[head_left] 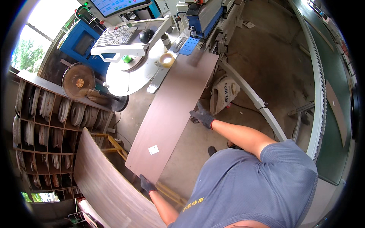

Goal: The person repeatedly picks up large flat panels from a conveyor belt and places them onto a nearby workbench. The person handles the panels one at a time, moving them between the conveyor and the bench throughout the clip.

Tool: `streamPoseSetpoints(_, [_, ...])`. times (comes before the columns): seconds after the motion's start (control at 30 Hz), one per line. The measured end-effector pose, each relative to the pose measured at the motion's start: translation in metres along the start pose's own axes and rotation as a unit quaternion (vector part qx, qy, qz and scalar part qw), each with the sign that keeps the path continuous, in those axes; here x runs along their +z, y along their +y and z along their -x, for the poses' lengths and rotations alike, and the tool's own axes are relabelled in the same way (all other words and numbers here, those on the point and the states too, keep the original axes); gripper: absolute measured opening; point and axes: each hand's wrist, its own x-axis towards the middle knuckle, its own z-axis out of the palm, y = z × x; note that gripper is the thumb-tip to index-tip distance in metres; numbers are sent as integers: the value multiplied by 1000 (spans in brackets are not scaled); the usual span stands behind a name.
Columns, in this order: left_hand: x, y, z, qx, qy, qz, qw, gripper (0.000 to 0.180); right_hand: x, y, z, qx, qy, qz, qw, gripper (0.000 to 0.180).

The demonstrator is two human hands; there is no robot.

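A long, flat pinkish-brown board (pixel 171 98) with a small white label (pixel 153 149) slants from near left to far right. My left hand (pixel 147 184), in a dark glove, grips the board's near end at its corner. My right hand (pixel 203 116), gloved too, holds the board's right long edge about midway, with some fingers hidden under or beside it. The far end of the board lies at the machine (pixel 205 19), beside a blue perforated plate (pixel 189 46).
A stack of wood-grain panels (pixel 102 171) stands at left, near a rack of edging rolls (pixel 45 133). A fan (pixel 78 81), a round white table (pixel 131 76) and a keyboard shelf (pixel 118 51) are beyond. On the right, a grey metal bar (pixel 251 95) and conveyor (pixel 319 95) run past a sack (pixel 224 93).
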Motion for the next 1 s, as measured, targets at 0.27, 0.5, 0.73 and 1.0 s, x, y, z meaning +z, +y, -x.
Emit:
streamPoseSetpoints(0.27, [30,10,-6,-17,14,-50,999,50,-22,-6,-18,-20,-50,-62,997,99])
streamPoseSetpoints(0.5, [29,12,5,49,-25,-87,995,60,-18,-2,-24,-25,-4,-47,999,98])
streamPoseSetpoints(0.73, [48,26,44,187,-113,-338,916,105,-31,-24,-30,-32,6,-58,998,93])
streamPoseSetpoints(1.0, [75,25,47,181,-134,-511,829,108,-69,-41,-65,-80,67,-38,994,30])
